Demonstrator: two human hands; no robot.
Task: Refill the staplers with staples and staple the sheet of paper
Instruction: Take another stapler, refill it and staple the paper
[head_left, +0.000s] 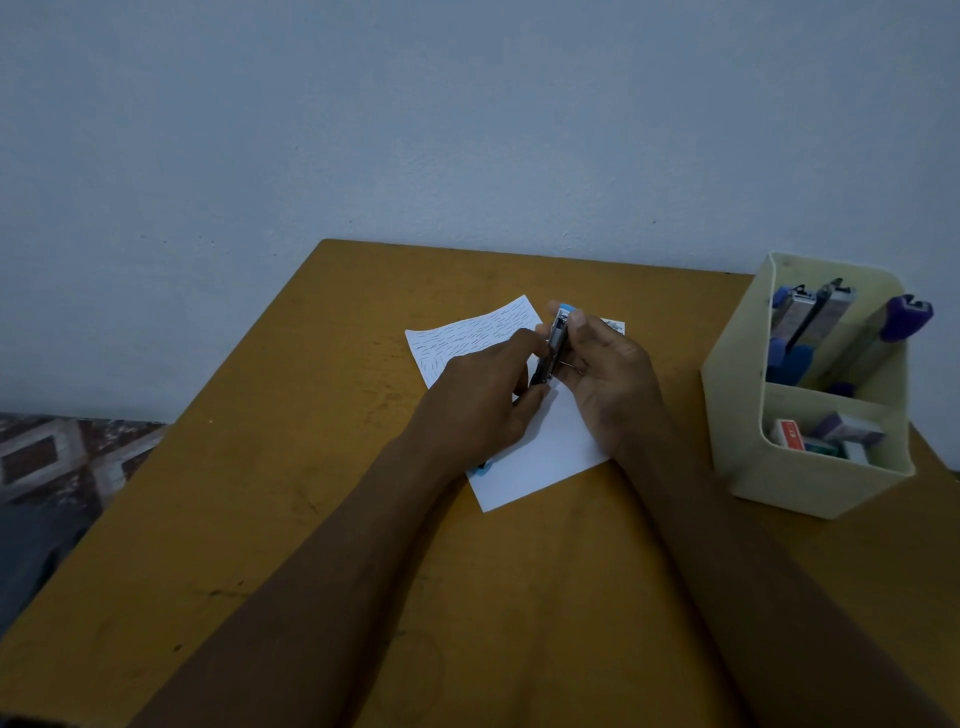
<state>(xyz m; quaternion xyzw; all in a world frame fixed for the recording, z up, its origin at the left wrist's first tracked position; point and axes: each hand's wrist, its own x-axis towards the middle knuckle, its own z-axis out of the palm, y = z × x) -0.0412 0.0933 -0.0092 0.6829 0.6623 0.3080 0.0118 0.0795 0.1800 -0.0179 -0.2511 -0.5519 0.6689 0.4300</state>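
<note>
A small stapler (555, 345) with a light blue end and a metal body is held above the sheet of paper (550, 452). My right hand (610, 382) holds it from the right, fingers curled around it. My left hand (485, 400) pinches its lower end from the left. The white sheet lies on the yellow table (291, 467); its far part bears short dark marks. A small blue item (482, 466) peeks out under my left wrist at the sheet's edge.
A cream desk organiser (743, 415) stands at the right of the table. Its back compartment holds several blue and purple staplers (810, 322); its front compartment holds small staple boxes (826, 436). A wall rises right behind the table. Patterned floor lies to the left.
</note>
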